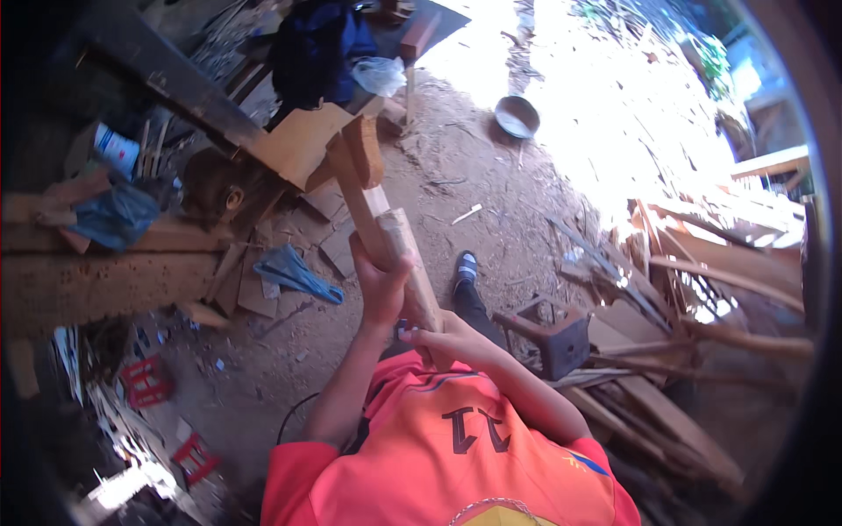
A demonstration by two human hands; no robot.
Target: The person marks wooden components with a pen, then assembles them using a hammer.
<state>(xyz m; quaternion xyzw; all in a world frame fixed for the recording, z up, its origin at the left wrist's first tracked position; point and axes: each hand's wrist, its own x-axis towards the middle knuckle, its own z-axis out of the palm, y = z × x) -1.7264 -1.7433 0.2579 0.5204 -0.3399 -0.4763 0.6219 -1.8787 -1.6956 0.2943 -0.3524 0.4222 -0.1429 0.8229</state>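
Note:
Both my hands grip a long piece of wood (410,263) that slants up and left from my chest. My left hand (381,282) wraps round its middle, thumb across the near face. Lower down, by my shirt, my right hand (452,340) is closed round the near end. At the far end the wood meets a curved, orange-brown block (363,151); whether they are joined I cannot tell. That end lies over or against a pale board (303,145) by the bench; contact is unclear.
A wooden bench (105,280) stands left, with a blue plastic bag (298,273) near it. A round metal basin (517,117) sits on the dirt floor ahead. To the right are a dark stool-like frame (557,337) and piled wood scraps (667,412). Red crates (146,381) lie lower left.

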